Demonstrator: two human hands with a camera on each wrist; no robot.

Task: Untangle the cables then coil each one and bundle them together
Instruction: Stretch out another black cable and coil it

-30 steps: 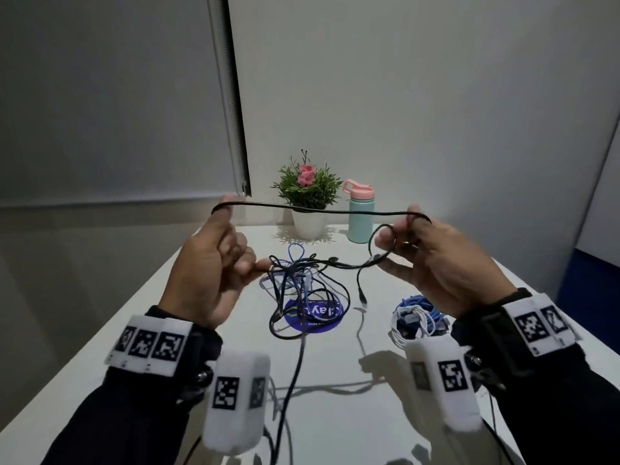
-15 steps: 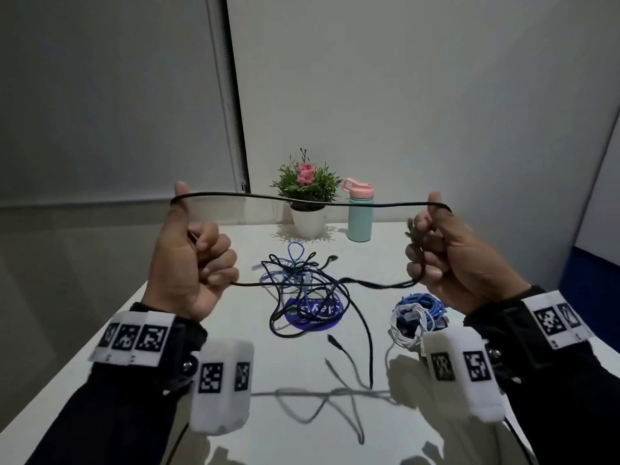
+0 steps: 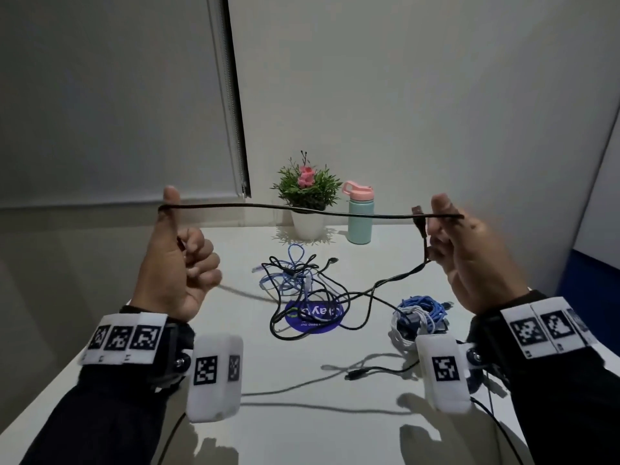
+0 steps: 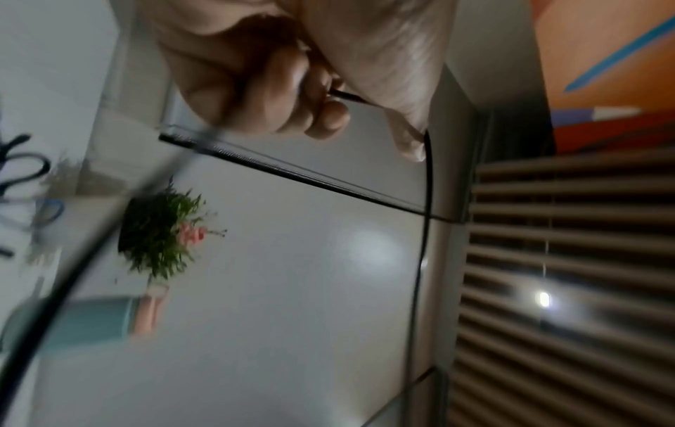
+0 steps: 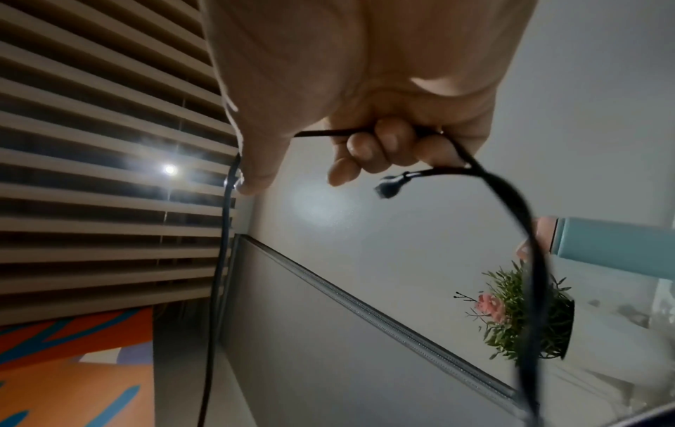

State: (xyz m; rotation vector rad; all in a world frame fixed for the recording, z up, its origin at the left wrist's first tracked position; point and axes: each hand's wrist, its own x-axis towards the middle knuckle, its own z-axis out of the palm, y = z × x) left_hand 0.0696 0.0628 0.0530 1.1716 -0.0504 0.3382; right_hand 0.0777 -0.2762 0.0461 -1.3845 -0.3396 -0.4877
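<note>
At the lower edge of the head view the two sleeves came in from either corner, and above them the left hand (image 3: pixel 174 263) at mid-left had its fingers curled round the black cable (image 3: pixel 302 209), thumb up with the cable hooked over it; the right hand (image 3: pixel 469 256) at mid-right gripped the same cable, fingers curled on it, with one plug (image 3: pixel 417 214) standing just beside its thumb; the cable ran taut across the middle of the frame between the thumbs, and from the right hand a slack length dropped toward the tangle (image 3: pixel 302 286) of black and blue cables lying on the table (image 3: pixel 134 347) at centre, over a blue round sticker (image 3: pixel 313 317); to the lower right of that lay a coiled blue and white bundle (image 3: pixel 419 317); farthest back stood a potted plant (image 3: pixel 307 193) and a teal bottle (image 3: pixel 359 213) by the wall. The step in hand looked like measuring out the first loop of the black cable while it was drawn free of the tangle; the next move would call for bringing the hands together to lay a loop without dragging the tangle along. Against the frame half a second earlier the hands stood wider apart, and the plug had come up to the right hand.
</note>
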